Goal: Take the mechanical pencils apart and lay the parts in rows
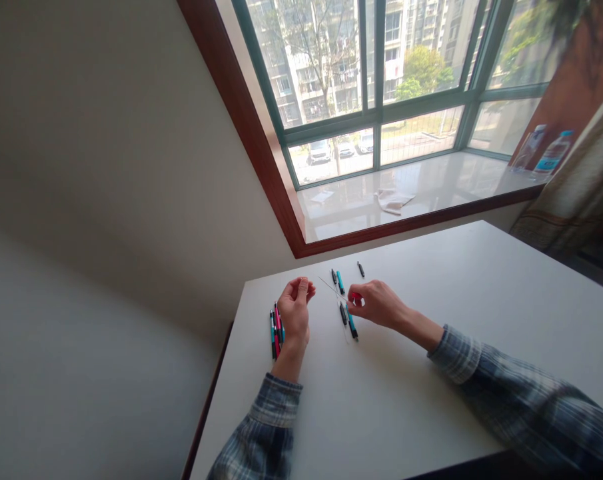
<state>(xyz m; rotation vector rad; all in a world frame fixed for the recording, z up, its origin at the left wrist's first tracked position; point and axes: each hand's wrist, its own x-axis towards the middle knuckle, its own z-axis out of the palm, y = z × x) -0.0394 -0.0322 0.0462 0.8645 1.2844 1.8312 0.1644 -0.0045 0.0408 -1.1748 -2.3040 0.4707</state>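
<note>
My right hand (378,305) is closed, with a small red pen part (358,300) showing between its curled fingers. A thin, pale rod like a pen refill (331,288) slants up and left from its fingertips. To the left, my left hand (296,312) has thumb and fingers pinched together; what they hold, if anything, is too small to make out. Black pen parts (343,313) and teal pen barrels (340,283) lie beside my right hand. Partly behind my left wrist is a group of teal, red and black pens (276,331).
A lone black pen piece (360,269) lies farther back on the white table (406,393). Beyond the table's back edge is a window sill (346,217) with a crumpled wrapper (393,201) and plastic bottles (552,157). A wall borders the left side.
</note>
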